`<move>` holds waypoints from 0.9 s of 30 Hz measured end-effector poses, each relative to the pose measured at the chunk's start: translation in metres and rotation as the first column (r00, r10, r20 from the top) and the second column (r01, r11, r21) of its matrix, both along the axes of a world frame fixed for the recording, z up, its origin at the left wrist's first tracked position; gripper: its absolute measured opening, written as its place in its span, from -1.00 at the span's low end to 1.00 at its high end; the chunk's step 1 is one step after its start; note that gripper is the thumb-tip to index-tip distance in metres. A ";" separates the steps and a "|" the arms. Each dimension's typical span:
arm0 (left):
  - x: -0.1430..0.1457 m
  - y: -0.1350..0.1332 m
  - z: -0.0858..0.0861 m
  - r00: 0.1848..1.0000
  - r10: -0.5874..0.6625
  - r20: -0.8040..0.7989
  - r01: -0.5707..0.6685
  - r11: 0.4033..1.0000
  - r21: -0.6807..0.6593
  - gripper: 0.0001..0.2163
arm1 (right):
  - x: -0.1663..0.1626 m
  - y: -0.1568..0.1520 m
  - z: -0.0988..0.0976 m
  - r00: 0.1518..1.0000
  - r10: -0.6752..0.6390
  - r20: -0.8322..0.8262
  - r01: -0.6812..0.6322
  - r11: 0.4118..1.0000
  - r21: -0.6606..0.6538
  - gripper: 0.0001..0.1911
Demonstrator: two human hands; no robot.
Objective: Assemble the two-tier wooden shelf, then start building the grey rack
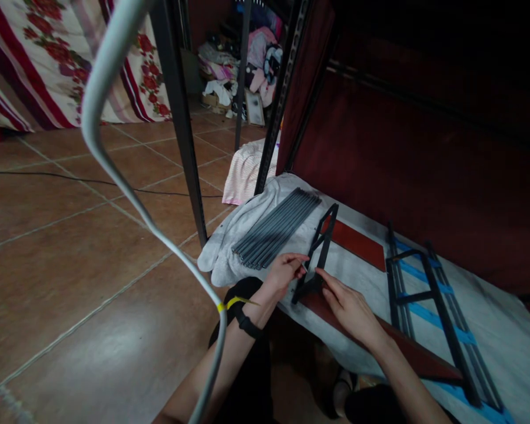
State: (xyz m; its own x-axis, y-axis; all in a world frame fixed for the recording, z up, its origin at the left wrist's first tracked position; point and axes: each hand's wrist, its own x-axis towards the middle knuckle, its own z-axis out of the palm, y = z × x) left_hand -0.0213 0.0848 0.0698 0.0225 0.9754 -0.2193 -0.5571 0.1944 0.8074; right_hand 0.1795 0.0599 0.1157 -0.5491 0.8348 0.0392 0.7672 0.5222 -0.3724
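Observation:
My left hand (287,273) is closed in a pinch on a small, thin, light-coloured metal piece (304,267), too small to name surely. Just right of it, my right hand (347,300) has its index finger stretched out towards a black metal frame (325,250). Whether that fingertip touches the frame, I cannot tell. The frame stands tilted on a grey cloth (351,266), at the left end of a long reddish-brown board (417,348). A second black frame (441,306) stands towards the board's right end. Behind lies a shorter red-brown board (360,244).
Grey metal rods (277,228) lie bundled on the cloth at left. More dark bars with blue strips (457,334) lie at right. Black posts (179,118) rise beside the cloth, and a white cable (159,232) crosses the foreground. Clothes (260,65) are piled behind.

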 end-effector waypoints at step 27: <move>0.009 -0.021 -0.007 0.992 0.130 -0.002 -0.129 0.989 0.065 -0.84 | 0.001 0.000 -0.001 1.000 0.004 -0.002 -0.004 1.000 -0.005 -0.47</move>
